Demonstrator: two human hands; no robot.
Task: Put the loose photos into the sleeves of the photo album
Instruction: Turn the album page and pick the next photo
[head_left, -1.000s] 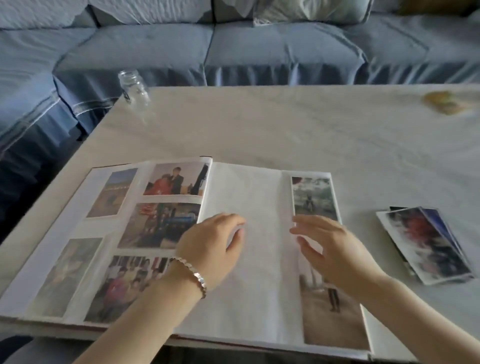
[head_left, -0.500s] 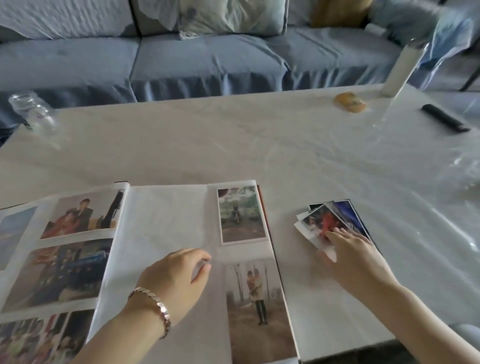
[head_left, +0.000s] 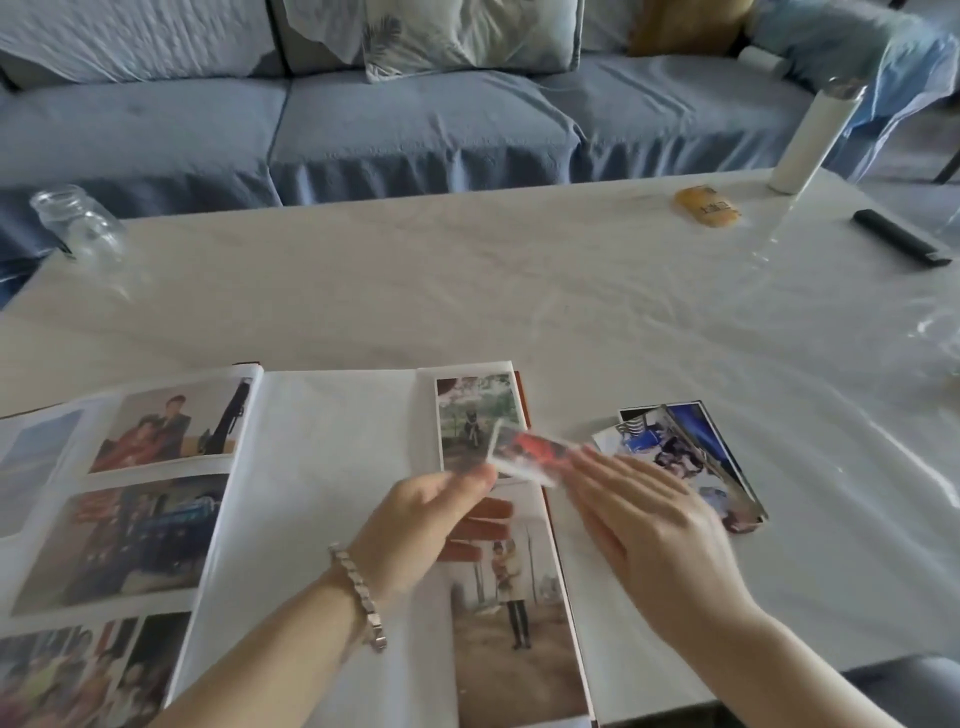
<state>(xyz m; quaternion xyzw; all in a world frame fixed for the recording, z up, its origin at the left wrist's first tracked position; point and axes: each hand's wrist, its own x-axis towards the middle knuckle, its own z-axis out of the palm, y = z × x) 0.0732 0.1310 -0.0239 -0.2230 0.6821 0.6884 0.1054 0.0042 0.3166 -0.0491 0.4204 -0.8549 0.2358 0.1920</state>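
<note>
Album pages (head_left: 322, 467) lie open at the near edge, smooth white sheets holding glossy prints. Above the right page the left hand (head_left: 431, 514), a metal link bracelet (head_left: 358, 592) at the wrist, pinches one end of a small rectangular photo (head_left: 530, 457), red in the middle. The right hand (head_left: 649, 525) is flat with straight fingers, their tips at the photo's other end. Beside it a fanned pile of loose photos (head_left: 696, 452) lies on the table (head_left: 519, 286), which wears a pale wrinkled cover. Farther off stand a clear glass jar (head_left: 78, 223) and a tall white bottle (head_left: 810, 140); behind runs a blue fabric sofa (head_left: 415, 130).
</note>
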